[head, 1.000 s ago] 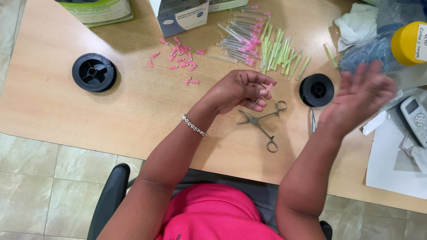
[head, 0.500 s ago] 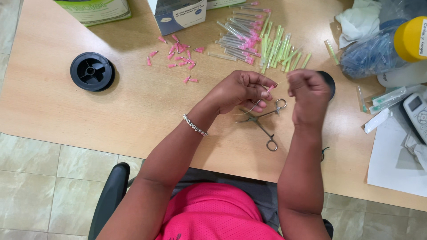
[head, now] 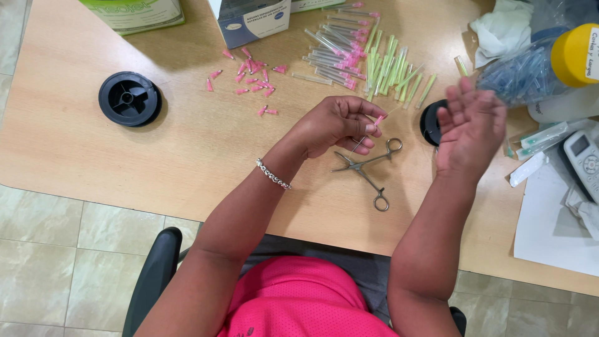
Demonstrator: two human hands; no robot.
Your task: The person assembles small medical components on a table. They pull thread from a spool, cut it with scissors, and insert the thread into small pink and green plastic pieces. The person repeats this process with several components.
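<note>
My left hand (head: 337, 125) hovers over the wooden desk (head: 187, 162) and pinches a small pink needle hub (head: 379, 118) between thumb and fingertips. A thin thread (head: 358, 145) hangs down from the hub. My right hand (head: 471, 128) is raised to the right of it, palm towards me and fingers pointing up, blurred by motion. Whether it holds the thread does not show. Steel scissor-handled forceps (head: 365, 165) lie on the desk just below my left hand. A black spool (head: 429, 122) is partly hidden behind my right hand.
Loose pink hubs (head: 249, 75) and a heap of clear, pink and green capped needles (head: 368, 59) lie beyond my hands. A second black spool (head: 129, 98) sits far left. Boxes (head: 256, 19) stand at the back. A yellow-capped bottle (head: 574, 56), handset (head: 583, 159) and paper (head: 555, 224) are at right.
My right hand came in to meet my left hand at the pink hub, then drew away to the right and upward. My left hand has stayed in place.
</note>
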